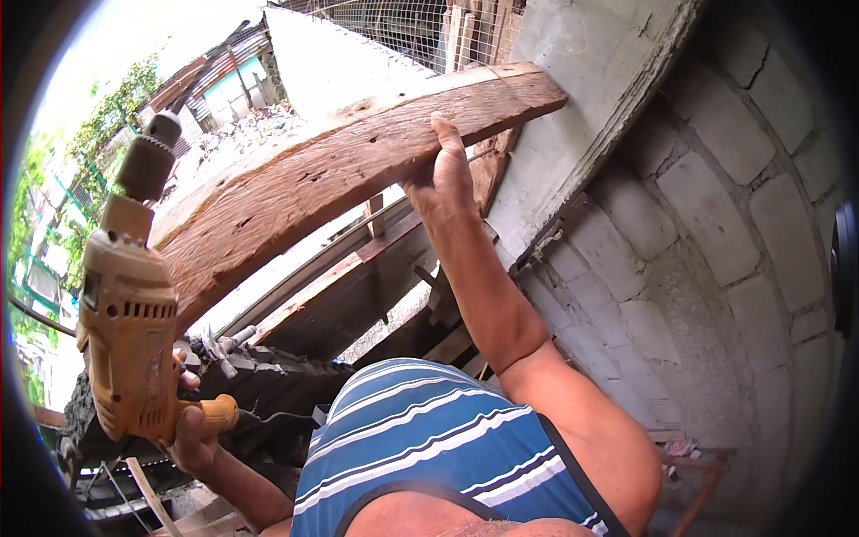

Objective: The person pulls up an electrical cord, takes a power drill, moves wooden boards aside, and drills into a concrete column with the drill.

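Fingers (189, 380) grip drill (134, 313) — faint markings (157, 351) illegible — and plank (331, 161).

Block wall (702, 201) and drill (134, 327) suggest a building site.

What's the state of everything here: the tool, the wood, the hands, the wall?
Drill: held chuck end up; running or not, can't tell
Wooden beam: weathered, pitted, slanting
Left hand: closed on the drill
Right hand: gripping the beam
Block wall: bare, joints showing
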{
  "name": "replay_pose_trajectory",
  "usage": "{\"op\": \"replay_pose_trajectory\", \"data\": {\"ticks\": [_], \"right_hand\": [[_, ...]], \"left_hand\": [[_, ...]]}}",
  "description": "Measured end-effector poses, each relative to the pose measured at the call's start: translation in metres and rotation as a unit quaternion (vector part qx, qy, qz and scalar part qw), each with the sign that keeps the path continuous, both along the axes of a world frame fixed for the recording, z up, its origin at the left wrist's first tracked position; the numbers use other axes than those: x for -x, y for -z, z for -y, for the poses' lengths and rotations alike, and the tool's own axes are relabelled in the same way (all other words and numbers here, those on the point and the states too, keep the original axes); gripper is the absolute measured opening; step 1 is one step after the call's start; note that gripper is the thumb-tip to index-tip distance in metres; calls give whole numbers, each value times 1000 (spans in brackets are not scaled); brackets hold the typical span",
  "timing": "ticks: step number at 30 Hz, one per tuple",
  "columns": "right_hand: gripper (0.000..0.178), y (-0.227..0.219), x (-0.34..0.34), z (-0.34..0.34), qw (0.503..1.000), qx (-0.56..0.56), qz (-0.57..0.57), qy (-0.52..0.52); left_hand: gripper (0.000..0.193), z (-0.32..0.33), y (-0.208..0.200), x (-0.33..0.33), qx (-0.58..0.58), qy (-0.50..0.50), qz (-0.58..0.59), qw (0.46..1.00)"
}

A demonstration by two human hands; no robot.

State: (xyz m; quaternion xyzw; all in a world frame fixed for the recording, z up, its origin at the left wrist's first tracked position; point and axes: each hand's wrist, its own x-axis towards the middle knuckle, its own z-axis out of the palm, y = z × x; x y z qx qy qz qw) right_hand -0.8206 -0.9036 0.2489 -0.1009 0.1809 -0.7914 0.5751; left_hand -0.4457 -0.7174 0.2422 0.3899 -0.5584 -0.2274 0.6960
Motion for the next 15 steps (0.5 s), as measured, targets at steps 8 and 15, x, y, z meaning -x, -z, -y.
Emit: {"op": "replay_pose_trajectory", "data": {"ticks": [8,15], "right_hand": [[52,-5,16,-34,987,122,65,88],[55,-7,5,-56,970,174,114,124]], "left_hand": [[76,-11,-8,-34,20,129,30,991],[59,-33,-9,-50,27,230,49,972]]}}
